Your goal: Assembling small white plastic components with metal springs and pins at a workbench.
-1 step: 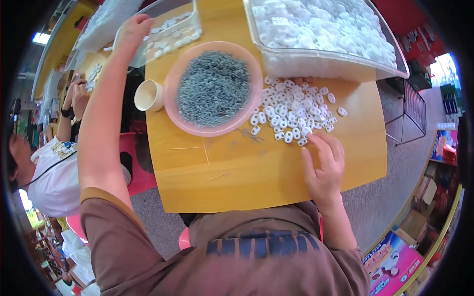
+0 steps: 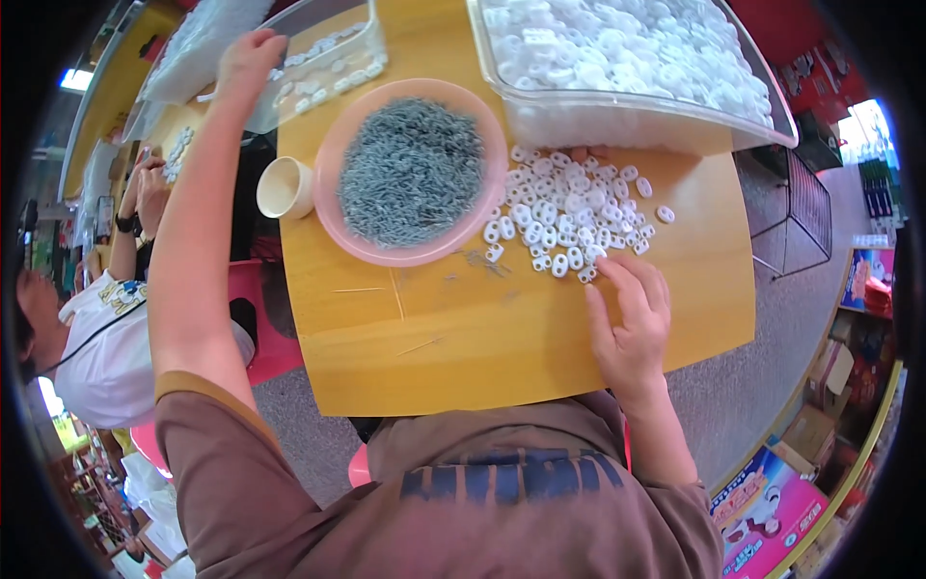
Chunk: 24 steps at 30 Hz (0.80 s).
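Observation:
My left arm reaches to the far left, where my left hand (image 2: pixel 253 66) is over the near corner of a clear plastic tray (image 2: pixel 377 41). Its fingers are curled together, and I cannot make out what is in them. White oval pieces with two holes line the tray. My right hand (image 2: pixel 632 323) is at the near edge of a loose pile of the same white pieces (image 2: pixel 569 207). Its thumb stands apart from the fingers, and the index fingertip touches a piece. Left of the pile, a pink bowl (image 2: pixel 326 207) holds many small grey metal parts (image 2: pixel 413 172).
A large clear bin (image 2: pixel 617 111) heaped with white pieces stands at the far right. Beside the bowl is a cream cup (image 2: pixel 285 188). Thin sticks (image 2: pixel 398 294) and a few grey bits lie on the yellow table (image 2: pixel 521 357). Another person (image 2: pixel 101 338) sits at the left.
The view has shifted slightly, and my left hand is a little farther left. My right hand stays at the pile's near edge.

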Tool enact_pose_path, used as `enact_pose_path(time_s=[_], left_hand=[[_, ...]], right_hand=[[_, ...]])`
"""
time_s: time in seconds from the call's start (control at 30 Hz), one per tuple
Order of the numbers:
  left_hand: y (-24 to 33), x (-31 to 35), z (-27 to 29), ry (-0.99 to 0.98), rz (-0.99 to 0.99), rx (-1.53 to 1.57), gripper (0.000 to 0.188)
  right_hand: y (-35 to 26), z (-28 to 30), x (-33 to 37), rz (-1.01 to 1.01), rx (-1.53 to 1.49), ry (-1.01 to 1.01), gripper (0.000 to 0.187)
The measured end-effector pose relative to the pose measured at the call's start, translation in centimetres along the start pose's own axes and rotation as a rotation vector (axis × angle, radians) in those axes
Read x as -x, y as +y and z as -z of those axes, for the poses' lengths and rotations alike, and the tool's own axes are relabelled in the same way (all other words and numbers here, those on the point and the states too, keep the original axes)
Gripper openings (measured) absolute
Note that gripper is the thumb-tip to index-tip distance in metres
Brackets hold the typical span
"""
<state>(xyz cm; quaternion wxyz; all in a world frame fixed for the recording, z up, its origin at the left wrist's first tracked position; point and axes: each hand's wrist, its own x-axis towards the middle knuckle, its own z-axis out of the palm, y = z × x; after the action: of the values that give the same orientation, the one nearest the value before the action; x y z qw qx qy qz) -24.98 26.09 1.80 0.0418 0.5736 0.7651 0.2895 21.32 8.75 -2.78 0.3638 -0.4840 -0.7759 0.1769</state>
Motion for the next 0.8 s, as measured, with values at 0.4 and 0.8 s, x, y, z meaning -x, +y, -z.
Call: enact_pose_path(time_s=[0.4,0.8], left_hand=[[11.9,25.9,1.9,-0.075,-0.502,0.015,0.012],[10.5,33.9,-1.8,-0.026,-0.259,0.170,0.011]], right_hand=[[-0.6,-3.2,-4.4,0.221,0.036,-0.200,0.025],[-1.3,-4.3,-3.8,0.257,0.178,-0.225,0.020]])
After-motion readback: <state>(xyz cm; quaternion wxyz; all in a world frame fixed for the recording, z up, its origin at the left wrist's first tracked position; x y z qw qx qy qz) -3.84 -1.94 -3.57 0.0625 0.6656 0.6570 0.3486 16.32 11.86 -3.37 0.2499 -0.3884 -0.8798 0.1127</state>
